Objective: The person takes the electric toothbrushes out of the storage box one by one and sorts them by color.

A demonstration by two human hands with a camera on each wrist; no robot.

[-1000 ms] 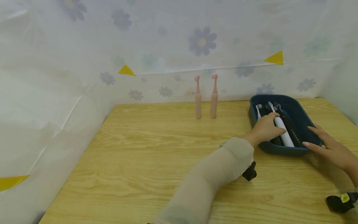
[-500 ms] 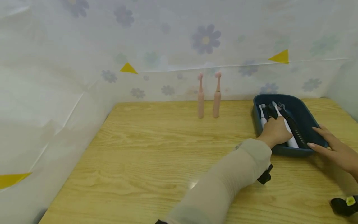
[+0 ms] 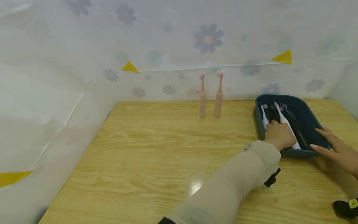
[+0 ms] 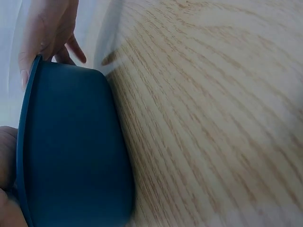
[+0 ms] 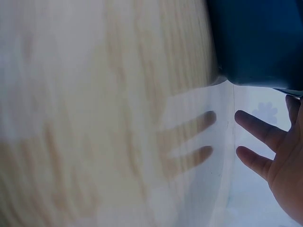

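A dark blue box (image 3: 310, 129) holds several electric toothbrushes. My left hand (image 3: 280, 135) reaches down into it with bent fingers, over the handle of a black toothbrush (image 3: 274, 115). Its fingertips are hidden, so I cannot tell whether they pinch that handle. On either side of the hand lie a white toothbrush (image 3: 264, 115) and a longer white toothbrush (image 3: 283, 119); another black toothbrush (image 3: 297, 129) is further right. My right hand (image 3: 337, 152) touches the box's near right corner, its thumb at the rim. Straight, spread fingers (image 5: 262, 132) show in the right wrist view.
Two pink electric toothbrushes (image 3: 202, 104) stand upright side by side near the back of the wooden table (image 3: 134, 149). A flower-patterned sheet (image 3: 167, 40) with yellow triangles hangs behind and at the left.
My left hand has moved off the longer white toothbrush, slightly right and down into the box, and its fingers have bent. My right hand stays at the corner. The view has shifted slightly.
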